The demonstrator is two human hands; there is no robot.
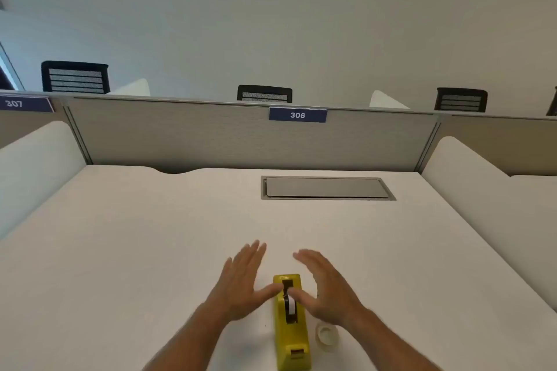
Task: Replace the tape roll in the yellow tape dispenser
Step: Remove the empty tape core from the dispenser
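Note:
A yellow tape dispenser (291, 337) stands lengthwise on the white desk (150, 250) near its front edge, with a nearly used-up roll on a black hub (291, 306) in its slot. A clear tape roll (327, 336) lies flat on the desk just right of the dispenser. My left hand (241, 283) hovers on the dispenser's left side, fingers spread, thumb by the hub. On the opposite side my right hand (325, 286) is spread too, its thumb at the hub. Neither hand holds anything.
A grey cable hatch (327, 188) is set into the desk at the back right. A grey partition (211, 135) with a blue 306 label closes the back; white side dividers (470, 178) flank the desk. Black chairs (75, 77) show behind.

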